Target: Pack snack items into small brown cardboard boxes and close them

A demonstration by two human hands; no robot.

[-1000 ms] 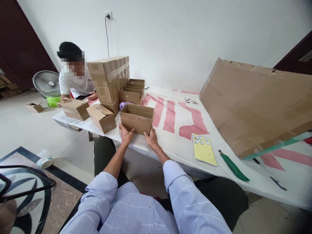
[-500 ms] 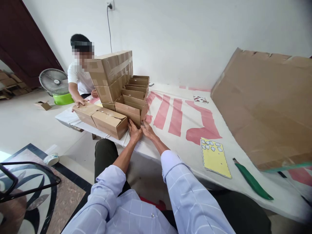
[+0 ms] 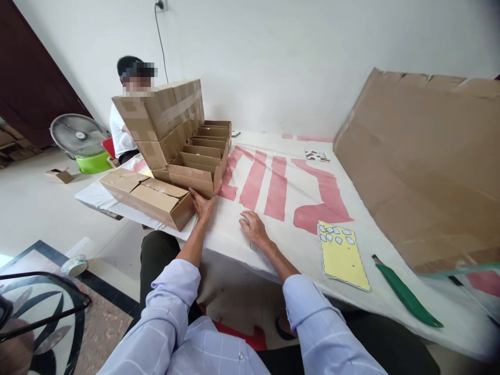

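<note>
My left hand [image 3: 203,206] rests against the near side of an open cardboard box [image 3: 193,177], its fingers spread and not wrapped round it. That box is the nearest in a row of open cardboard boxes [image 3: 209,140] along the table. My right hand [image 3: 253,228] is over the white cloth to the right, apart from the boxes, fingers loosely bent and somewhat apart, with nothing visible in it. Left of my left hand lie closed cardboard boxes [image 3: 160,197], end to end at the table edge. Behind the row stands a stack of taped cardboard boxes [image 3: 166,112].
A large cardboard sheet or box [image 3: 422,172] stands at the right. A yellow card [image 3: 341,255], a green-handled knife [image 3: 408,291] and a patterned card [image 3: 317,155] lie on the white tablecloth [image 3: 269,245]. A co-worker [image 3: 124,130] sits behind the stack; a fan [image 3: 80,136] stands on the floor.
My right hand has left the near open box and moved right, over the cloth. My left hand stays at the box. The co-worker's hand has left the closed boxes.
</note>
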